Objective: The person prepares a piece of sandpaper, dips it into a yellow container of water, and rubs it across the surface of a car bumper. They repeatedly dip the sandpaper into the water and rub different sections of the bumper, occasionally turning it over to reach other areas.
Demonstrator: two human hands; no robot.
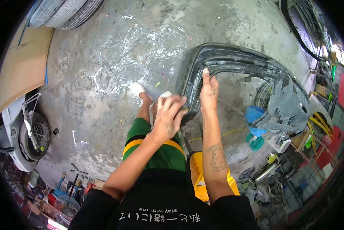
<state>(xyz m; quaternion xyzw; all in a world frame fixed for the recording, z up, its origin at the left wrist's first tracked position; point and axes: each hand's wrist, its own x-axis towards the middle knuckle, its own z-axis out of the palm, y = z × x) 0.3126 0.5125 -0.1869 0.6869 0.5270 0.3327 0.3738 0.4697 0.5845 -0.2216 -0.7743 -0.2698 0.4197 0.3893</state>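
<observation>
A large black carbon-fibre car body panel, like a bumper (237, 48), is a curved frame with grey, scuffed patches. My right hand (209, 92) grips its inner rim, thumb laid along the top. Bent over the near left end of the panel is my left hand (168, 117), its fingers curled and smeared by motion. A small yellowish bit shows under those fingertips; I cannot make out what it is. The panel's far right part carries a dull grey coating (289, 99).
Yellow plastic crate (198, 174) stands close by my right leg. A blue bag (254, 115) and green bucket (255, 142) sit under the panel's right side. Tyres (60, 13) lie at upper left, a wheel (33, 136) at left. Tools and parts clutter both lower sides.
</observation>
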